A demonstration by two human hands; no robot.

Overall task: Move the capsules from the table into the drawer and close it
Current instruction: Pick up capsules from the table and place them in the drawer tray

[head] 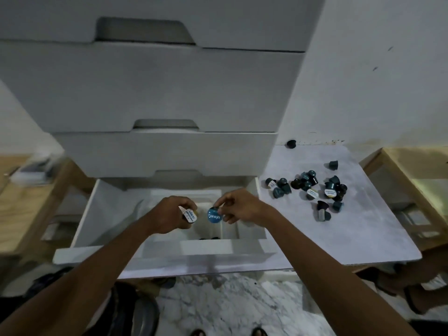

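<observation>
Both hands are positioned over the open drawer (pixel 82 212), each carrying one capsule. The left hand (pixel 169 215) is curled closed around a white-lidded capsule (pixel 190 215), its lid facing up toward the camera. The right hand (pixel 236 207) pinches a blue-lidded capsule (pixel 214 215) at its rim between thumb and forefinger, the remaining fingers loosely spread; the lid again faces the camera, so the capsule's axis runs roughly toward the viewer. The two capsules sit just beside each other, directly above the divided insert in the drawer, where a few dark capsules (pixel 208 237) show at the near edge of a compartment. The coming release therefore appears to be straight down, with no sideways travel required. The remaining capsules (pixel 312 187) lie clustered on the white table (pixel 363 238) to the right of the drawer, with one stray capsule (pixel 291 143) against the wall. The right hand is plainly the nearer for the following pickup. The task is judged well short of complete; the drawer remains open.
</observation>
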